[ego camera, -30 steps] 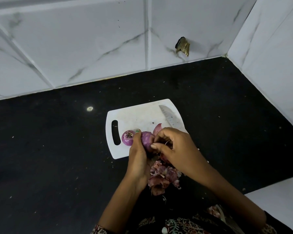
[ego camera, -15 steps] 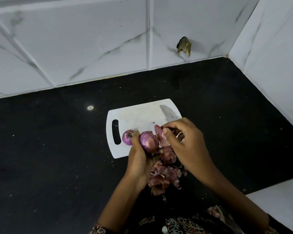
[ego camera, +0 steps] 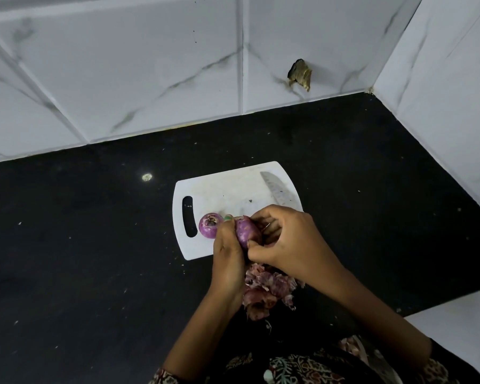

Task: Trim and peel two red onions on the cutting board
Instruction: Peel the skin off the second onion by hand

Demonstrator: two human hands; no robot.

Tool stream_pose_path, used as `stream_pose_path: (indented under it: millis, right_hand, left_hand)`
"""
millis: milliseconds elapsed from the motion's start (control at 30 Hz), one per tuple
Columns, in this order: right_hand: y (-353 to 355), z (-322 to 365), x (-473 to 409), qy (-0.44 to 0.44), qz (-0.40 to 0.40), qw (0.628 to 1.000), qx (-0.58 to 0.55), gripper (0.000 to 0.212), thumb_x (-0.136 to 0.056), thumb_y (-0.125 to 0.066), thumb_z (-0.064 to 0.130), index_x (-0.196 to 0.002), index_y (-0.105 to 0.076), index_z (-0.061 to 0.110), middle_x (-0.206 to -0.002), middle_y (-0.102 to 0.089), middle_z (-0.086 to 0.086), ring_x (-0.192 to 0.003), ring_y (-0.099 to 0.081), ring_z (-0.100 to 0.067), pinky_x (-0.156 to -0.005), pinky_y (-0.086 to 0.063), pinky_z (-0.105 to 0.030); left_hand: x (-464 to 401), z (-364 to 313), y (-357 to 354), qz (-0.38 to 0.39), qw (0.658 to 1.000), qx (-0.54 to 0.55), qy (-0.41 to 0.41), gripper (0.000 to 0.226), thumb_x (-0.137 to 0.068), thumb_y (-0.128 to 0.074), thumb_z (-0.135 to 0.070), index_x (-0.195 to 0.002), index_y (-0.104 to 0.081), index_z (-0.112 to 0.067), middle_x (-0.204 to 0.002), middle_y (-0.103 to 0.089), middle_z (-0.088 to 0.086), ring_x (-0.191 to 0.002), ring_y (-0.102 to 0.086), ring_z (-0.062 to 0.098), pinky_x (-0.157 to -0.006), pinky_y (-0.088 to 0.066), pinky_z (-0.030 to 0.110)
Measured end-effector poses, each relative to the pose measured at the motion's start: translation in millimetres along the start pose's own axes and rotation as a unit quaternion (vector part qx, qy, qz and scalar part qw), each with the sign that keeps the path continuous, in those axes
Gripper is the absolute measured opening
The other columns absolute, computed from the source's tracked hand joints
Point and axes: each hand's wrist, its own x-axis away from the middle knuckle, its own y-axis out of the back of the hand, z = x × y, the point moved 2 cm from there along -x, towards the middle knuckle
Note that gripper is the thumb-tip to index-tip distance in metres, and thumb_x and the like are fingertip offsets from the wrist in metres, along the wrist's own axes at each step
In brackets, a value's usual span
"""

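Over the cutting board [ego camera: 222,189], gripped onion [ego camera: 246,231]

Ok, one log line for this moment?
step: peeling | left hand: holds onion | right hand: picks at its skin | other onion: on cutting board | knife: idle

We count two red onions: one [ego camera: 209,225] sitting on the board, one [ego camera: 246,232] held in the hands. One white cutting board [ego camera: 227,189]. One knife [ego camera: 277,191] on it. One heap of peeled skins [ego camera: 269,286] on the desk. Two hands: left [ego camera: 229,259], right [ego camera: 288,242].
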Motion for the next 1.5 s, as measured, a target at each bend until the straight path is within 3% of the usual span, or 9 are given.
stream_pose_path:
  millis: [200, 333, 433, 533, 800, 900, 1000, 1200, 1500]
  right_hand:
    - [6.8, -13.1, -2.8, -0.015, -0.031, 0.999, -0.029, 0.023, -0.075, -0.064, -0.003, -0.089, -0.075, 0.011, -0.076, -0.073, 0.002, -0.069, -0.067, -0.004, -0.063, -0.050, -0.010]
    - [4.4, -10.8, 1.3, -0.024, -0.054, 0.994, -0.094, 0.009, -0.082, -0.070, 0.014, -0.091, -0.069, 0.013, -0.082, -0.071, 0.007, -0.071, -0.068, -0.004, -0.063, -0.054, -0.016]
    - [-3.6, -9.9, 7.2, -0.007, -0.037, 0.996, -0.081, 0.029, -0.076, -0.077, 0.034, -0.095, -0.063, 0.019, -0.091, -0.066, 0.008, -0.081, -0.066, -0.007, -0.064, -0.056, -0.022]
    - [-8.6, -14.6, 8.4, 0.003, -0.054, 0.997, -0.047, 0.023, -0.075, -0.079, 0.028, -0.090, -0.064, 0.021, -0.091, -0.064, 0.008, -0.081, -0.063, -0.005, -0.066, -0.053, -0.019]
    - [5.6, -46.5, -2.5, -0.103, -0.139, 0.983, -0.054, 0.007, -0.079, -0.075, 0.015, -0.079, -0.067, 0.014, -0.071, -0.069, 0.005, -0.064, -0.066, -0.008, -0.063, -0.057, -0.028]
    - [7.8, -60.0, -3.6, -0.139, -0.053, 0.987, 0.052, 0.007, -0.084, -0.069, 0.008, -0.091, -0.070, 0.011, -0.083, -0.070, 0.001, -0.071, -0.064, -0.005, -0.072, -0.055, -0.025]
    - [5.9, -61.6, -0.9, -0.134, 0.071, 0.980, 0.132, 0.035, -0.092, -0.052, -0.001, -0.122, -0.062, 0.014, -0.122, -0.063, -0.004, -0.109, -0.061, -0.015, -0.095, -0.045, -0.021]
    - [9.7, -23.7, 5.4, -0.004, 0.128, 0.990, -0.058, 0.058, -0.084, -0.070, 0.024, -0.135, -0.044, 0.037, -0.131, -0.045, 0.017, -0.117, -0.048, 0.004, -0.096, -0.043, -0.015]
    - [12.8, -35.0, -4.2, -0.014, -0.093, 0.996, 0.002, 0.011, -0.082, -0.068, -0.002, -0.087, -0.073, 0.007, -0.087, -0.068, 0.002, -0.075, -0.063, -0.001, -0.069, -0.045, -0.003]
  left_hand:
    - [-6.5, 9.5, 4.4, 0.004, 0.998, 0.033, 0.045, 0.046, -0.104, -0.029, -0.035, -0.087, -0.060, -0.005, -0.066, -0.068, 0.010, -0.051, -0.064, 0.009, -0.045, -0.049, 0.018]
    - [-9.6, 11.9, 6.7, 0.007, 0.997, 0.043, 0.060, 0.050, -0.103, -0.028, -0.040, -0.100, -0.064, -0.005, -0.080, -0.074, 0.012, -0.065, -0.072, 0.014, -0.050, -0.053, 0.021]
    - [-8.9, 10.7, 7.5, 0.008, 0.997, 0.040, 0.072, 0.052, -0.102, -0.029, -0.044, -0.099, -0.064, -0.007, -0.085, -0.075, 0.012, -0.076, -0.073, 0.018, -0.061, -0.059, 0.027]
    - [-6.8, 7.3, 4.4, 0.013, 0.997, 0.039, 0.063, 0.048, -0.101, -0.033, -0.045, -0.093, -0.064, -0.010, -0.083, -0.074, 0.010, -0.076, -0.072, 0.017, -0.067, -0.058, 0.029]
    - [-6.0, 6.1, 8.7, -0.004, 0.989, 0.107, 0.105, 0.044, -0.100, -0.035, -0.046, -0.095, -0.062, -0.012, -0.056, -0.063, 0.003, -0.040, -0.050, 0.009, -0.040, -0.043, 0.017]
    - [-6.0, 5.9, 8.1, 0.014, 0.986, 0.119, 0.115, 0.046, -0.101, -0.032, -0.045, -0.097, -0.063, -0.012, -0.058, -0.065, 0.003, -0.040, -0.052, 0.011, -0.041, -0.042, 0.017]
    - [-5.4, 6.1, 8.1, 0.025, 0.987, 0.108, 0.114, 0.047, -0.102, -0.029, -0.045, -0.099, -0.064, -0.012, -0.064, -0.068, 0.004, -0.043, -0.055, 0.012, -0.043, -0.041, 0.019]
    - [-5.0, 6.6, 9.4, 0.021, 0.989, 0.090, 0.119, 0.048, -0.101, -0.031, -0.048, -0.096, -0.065, -0.013, -0.082, -0.075, 0.008, -0.069, -0.070, 0.019, -0.057, -0.054, 0.026]
    - [-2.4, 6.9, 6.6, 0.002, 0.985, 0.102, 0.141, 0.049, -0.098, -0.036, -0.052, -0.100, -0.062, -0.011, -0.060, -0.064, 0.002, -0.038, -0.048, 0.009, -0.037, -0.038, 0.015]
